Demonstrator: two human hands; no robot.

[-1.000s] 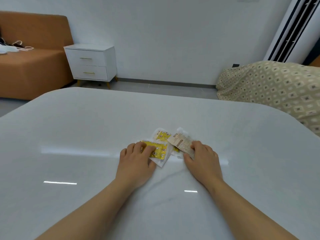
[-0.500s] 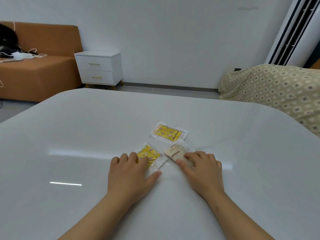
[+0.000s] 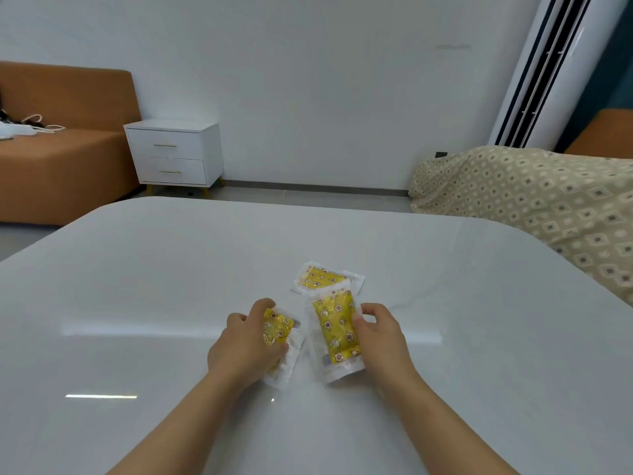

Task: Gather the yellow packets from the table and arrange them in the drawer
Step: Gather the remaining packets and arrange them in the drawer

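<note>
Three yellow packets with clear edges are on or just above the white table [image 3: 144,303]. My left hand [image 3: 245,347] grips one packet [image 3: 279,332] by its side, partly covering it. My right hand [image 3: 378,337] holds a second packet [image 3: 334,332] upright, yellow face toward me, its lower end near the table. The third packet [image 3: 320,277] lies flat just behind them, untouched. A white nightstand [image 3: 173,156] with two drawers, both closed, stands on the floor at the far wall.
An orange sofa [image 3: 58,159] with cables on its seat stands at the far left beside the nightstand. A patterned cover [image 3: 534,207] lies at the right, close to the table's edge. A tall white air conditioner [image 3: 555,70] stands behind it.
Both hands have closed on a packet each and lifted them off the table. The right hand's packet has turned from its pale back to its yellow face. The third packet has stayed put.
</note>
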